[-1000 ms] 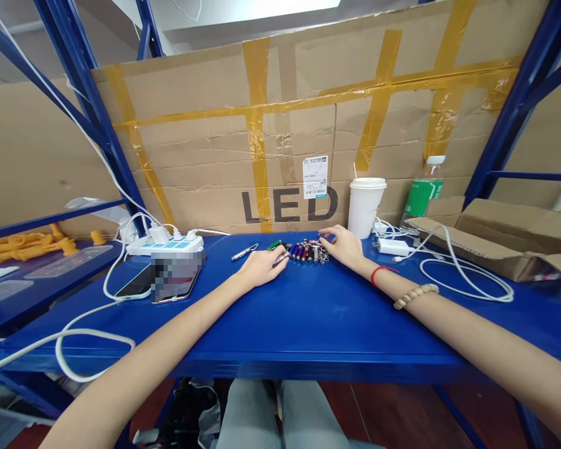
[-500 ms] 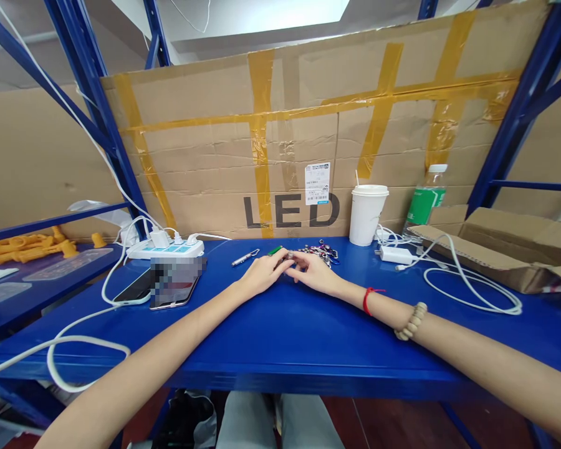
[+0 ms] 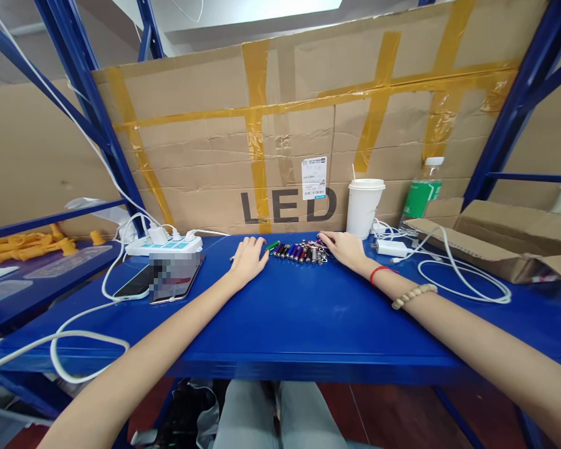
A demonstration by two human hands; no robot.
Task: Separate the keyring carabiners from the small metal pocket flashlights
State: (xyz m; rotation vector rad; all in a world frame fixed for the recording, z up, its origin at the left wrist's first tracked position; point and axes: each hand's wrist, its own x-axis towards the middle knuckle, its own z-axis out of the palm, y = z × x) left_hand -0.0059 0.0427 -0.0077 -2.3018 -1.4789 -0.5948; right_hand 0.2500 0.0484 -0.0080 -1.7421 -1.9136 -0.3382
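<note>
A row of small metallic tubes (image 3: 300, 252) with key rings and clips, in green, black, blue, purple, red and silver, lies on the blue table. They look like keychain penlights, but their exact kind is too small to tell. My left hand (image 3: 249, 262) rests at the row's left end, beside the green tube (image 3: 272, 246). Its fingers are stretched forward over a silver tube, most of which they hide. At the right end, my right hand (image 3: 346, 251) has its fingers extended with the tips at the rings, apart from the thumb; no firm hold shows.
A white cup (image 3: 364, 209) with a straw stands behind my right hand, near a green-labelled bottle (image 3: 421, 198), a white charger (image 3: 393, 249) with cable, and an open cardboard box (image 3: 509, 249). Left are phones (image 3: 177, 284) and a power strip (image 3: 187, 246). A taped cardboard sheet (image 3: 206, 162) rises behind.
My hands were together in front of the tubes. Now they are apart, the left moved left over the silver tube, the right moved right, and the tubes lie side by side in view.
</note>
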